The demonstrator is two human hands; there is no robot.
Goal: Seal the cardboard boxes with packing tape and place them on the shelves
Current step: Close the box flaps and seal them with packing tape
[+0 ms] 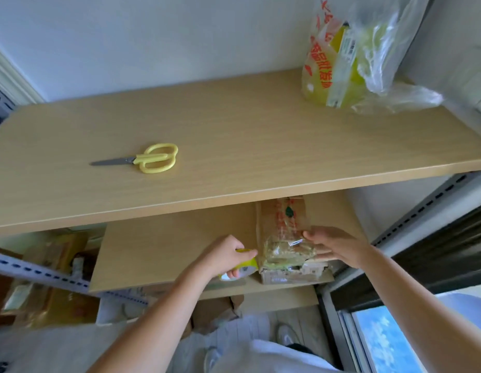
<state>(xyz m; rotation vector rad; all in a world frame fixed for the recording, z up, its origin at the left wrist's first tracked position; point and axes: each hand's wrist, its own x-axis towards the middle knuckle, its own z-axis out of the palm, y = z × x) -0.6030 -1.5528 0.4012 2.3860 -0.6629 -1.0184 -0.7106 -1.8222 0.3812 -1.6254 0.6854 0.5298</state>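
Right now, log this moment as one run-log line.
left hand: grips tape roll | right hand: rests on cardboard box | box: on lower shelf | scissors: top shelf

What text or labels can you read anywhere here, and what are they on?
Plastic bag on the top shelf: red printed characters, too blurred to read.
Cardboard box on the lower shelf, under clear tape: red print and a green mark, unreadable.
Tape roll in the left hand: no readable text.
Scissors: none.

Bare forearms, pale striped trousers [234, 335], white sneakers [286, 337], white top [274, 359].
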